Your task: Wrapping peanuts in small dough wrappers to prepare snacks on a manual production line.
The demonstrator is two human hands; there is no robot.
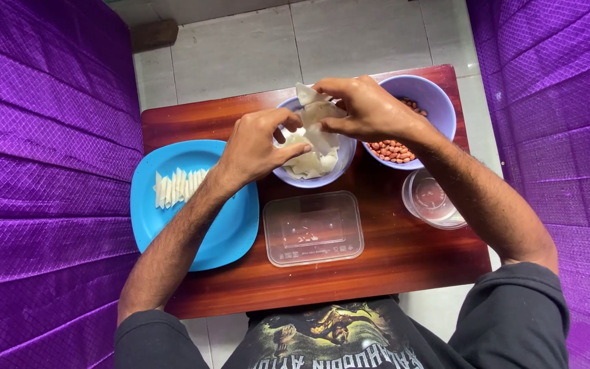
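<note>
Clear tub: lies nearest the person at the table's near middle, low and rectangular with only a few crumbs inside, set within easy reach below the hands.
Round clear container: sits right of the tub, open-topped; what it holds is too faint to tell.
Blue plate: on the left, carrying a neat row of folded pale pieces laid side by side (kept apart from the loose stack, so the sorted ones stay in order).
Left hand: fingers curled, pinching one edge of a pale wrapper sheet.
Right hand: closed on the sheet's far edge, so both hands hold it stretched just above the bowl.
Middle bowl: lilac, holding the loose wrapper pile directly under the hands.
Peanut bowl: far right, touching the middle bowl, peanuts close by the right hand.
Table: dark red wood, between purple quilted fabric on both sides.
</note>
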